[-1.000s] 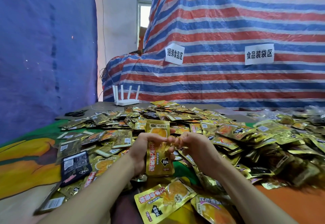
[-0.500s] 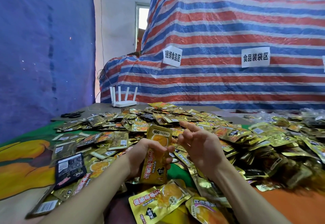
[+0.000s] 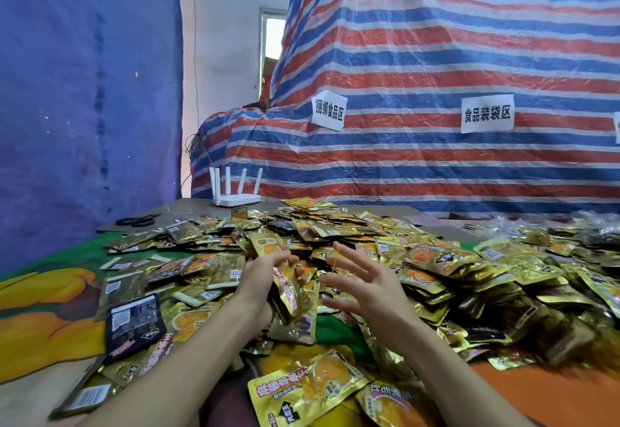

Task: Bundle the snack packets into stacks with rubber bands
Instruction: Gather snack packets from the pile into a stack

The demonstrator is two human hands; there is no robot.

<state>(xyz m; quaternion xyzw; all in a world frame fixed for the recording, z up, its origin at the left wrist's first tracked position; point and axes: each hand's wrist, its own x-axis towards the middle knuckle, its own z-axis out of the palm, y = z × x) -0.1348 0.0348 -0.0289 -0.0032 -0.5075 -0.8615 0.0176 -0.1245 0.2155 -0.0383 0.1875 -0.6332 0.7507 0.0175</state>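
My left hand (image 3: 263, 280) grips a small upright stack of gold snack packets (image 3: 290, 289) from its left side, just above the table. My right hand (image 3: 365, 290) hovers a little to the right of the stack, palm facing it and fingers spread, not touching it. A thin yellowish strand, possibly a rubber band (image 3: 335, 258), hangs by the right index finger. Behind and to the right of both hands spreads a large heap of loose gold packets (image 3: 419, 258).
More packets lie near me (image 3: 308, 389), along with a black packet (image 3: 134, 322) at the left. Scissors (image 3: 137, 221) and a white router (image 3: 235, 196) sit at the table's far left. A striped tarp (image 3: 436, 74) covers the back.
My right hand has let go of the stack's top, moved right and spread its fingers. The stack in my left hand has tilted and turned edge-on.
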